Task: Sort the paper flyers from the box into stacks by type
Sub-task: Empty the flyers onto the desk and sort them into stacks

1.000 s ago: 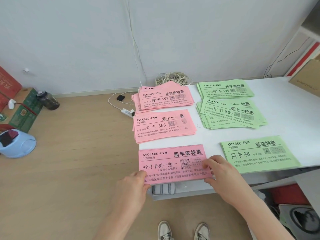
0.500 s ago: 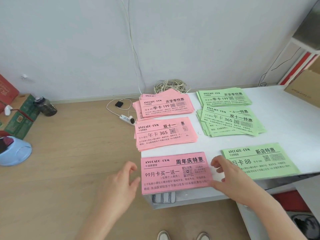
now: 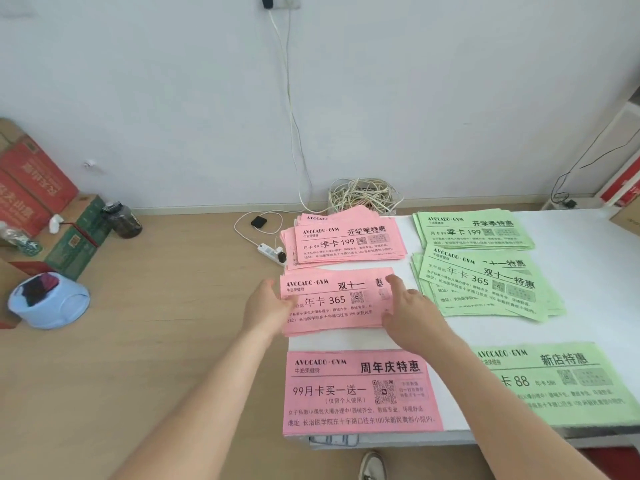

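Six flyer stacks lie on the white table (image 3: 491,330). On its left side are a pink "199" stack (image 3: 346,242), a pink "365" stack (image 3: 332,301) and a pink "99" stack (image 3: 360,393). On the right lie a green "199" stack (image 3: 471,232), a fanned green "365" stack (image 3: 485,285) and a green "88" stack (image 3: 561,379). My left hand (image 3: 268,308) holds the left edge of the pink "365" stack, thumb on top. My right hand (image 3: 408,313) rests against that stack's right edge with fingers extended.
A cardboard box (image 3: 627,220) sits at the table's far right. On the floor are a power strip (image 3: 272,252), a cable coil (image 3: 363,195), a dark jar (image 3: 121,220), a blue basin (image 3: 48,303) and red cartons (image 3: 31,188). My shoe (image 3: 372,465) shows below the table.
Both hands left the sides of the near pink "99" stack and moved away from me to the pink "365" stack. The camera tilted up.
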The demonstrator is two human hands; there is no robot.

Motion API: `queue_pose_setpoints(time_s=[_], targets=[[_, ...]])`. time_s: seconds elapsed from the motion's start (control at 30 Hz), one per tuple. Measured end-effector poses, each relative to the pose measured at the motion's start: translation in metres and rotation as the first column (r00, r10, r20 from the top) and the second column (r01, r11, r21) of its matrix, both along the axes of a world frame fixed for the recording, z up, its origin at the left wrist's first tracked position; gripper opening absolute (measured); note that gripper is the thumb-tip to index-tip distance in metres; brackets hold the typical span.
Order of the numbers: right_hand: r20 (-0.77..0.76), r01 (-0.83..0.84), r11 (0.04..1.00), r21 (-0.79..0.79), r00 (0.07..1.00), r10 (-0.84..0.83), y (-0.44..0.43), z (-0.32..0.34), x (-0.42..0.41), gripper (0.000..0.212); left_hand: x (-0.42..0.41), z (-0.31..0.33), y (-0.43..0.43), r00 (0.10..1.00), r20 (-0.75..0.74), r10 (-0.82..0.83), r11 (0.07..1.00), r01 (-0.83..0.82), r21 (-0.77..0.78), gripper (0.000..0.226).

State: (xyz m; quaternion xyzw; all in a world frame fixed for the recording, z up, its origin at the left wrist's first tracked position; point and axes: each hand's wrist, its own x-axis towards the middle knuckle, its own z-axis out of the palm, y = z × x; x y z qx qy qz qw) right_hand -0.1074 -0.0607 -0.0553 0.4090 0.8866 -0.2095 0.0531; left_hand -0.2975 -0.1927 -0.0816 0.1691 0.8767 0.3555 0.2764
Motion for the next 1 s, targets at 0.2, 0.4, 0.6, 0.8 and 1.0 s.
queue_pose_setpoints(time_s=[0.2, 0.4, 0.6, 0.8, 1.0], targets=[[-0.098, -0.054, 0.998, 0.019, 0.994, 0.055, 0.005, -0.006, 0.002, 0.05, -0.004, -0.009, -0.02, 0.978, 0.172, 0.122, 0.991, -0.129, 0.032, 0.017], [-0.166, -0.03, 0.999, -0.04, 0.986, 0.023, 0.017, -0.012, 0.001, 0.064, 0.01, -0.003, -0.027, 0.982, 0.154, 0.111, 0.976, -0.137, 0.172, 0.02], [-0.581, -0.048, 0.981, -0.188, 0.811, -0.072, 0.033, 0.007, -0.006, 0.082, 0.02, 0.03, -0.023, 0.996, -0.011, 0.09, 0.882, -0.074, 0.465, 0.027], [-0.764, -0.058, 0.982, 0.178, 0.62, 0.176, 0.036, 0.002, 0.007, 0.072, 0.02, 0.043, -0.004, 0.999, -0.035, 0.039, 0.821, -0.012, 0.571, 0.04], [-0.738, -0.084, 0.99, 0.117, 0.659, 0.143, 0.034, -0.032, 0.011, 0.064, 0.037, 0.029, 0.011, 0.998, 0.045, 0.042, 0.795, -0.061, 0.604, 0.037]])
